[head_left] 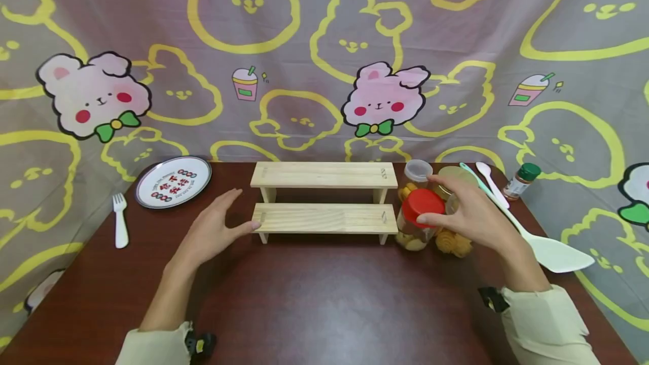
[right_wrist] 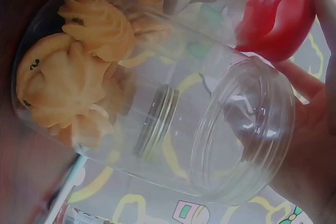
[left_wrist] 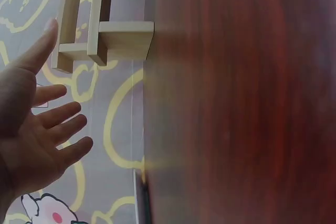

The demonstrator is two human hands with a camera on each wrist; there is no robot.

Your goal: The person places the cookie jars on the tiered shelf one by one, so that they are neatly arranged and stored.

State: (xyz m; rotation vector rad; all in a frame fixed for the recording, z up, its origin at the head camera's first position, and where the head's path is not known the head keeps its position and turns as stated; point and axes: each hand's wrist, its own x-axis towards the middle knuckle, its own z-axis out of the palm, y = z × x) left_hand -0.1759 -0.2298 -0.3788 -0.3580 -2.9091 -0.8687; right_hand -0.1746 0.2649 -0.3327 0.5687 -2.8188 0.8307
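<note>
A two-tier rack of pale wood is standing on a dark red-brown desk. A clear jar with a red lid is standing at its 3 o'clock, and the right hand is bringing thumb and fingers around that lid; whether they are gripping it, one cannot tell. A clear, wide-mouthed jar of ridged golden cookies is standing just beside it, near the right hand. The left hand is spreading its fingers, holding nothing, between the rack's 8 and 9 o'clock, its thumb reaching the rack's end. Farther toward 9 o'clock, a round white plate with red lettering and a white fork are lying. A green-capped spice bottle is sitting at the right hand's 2 o'clock.
</note>
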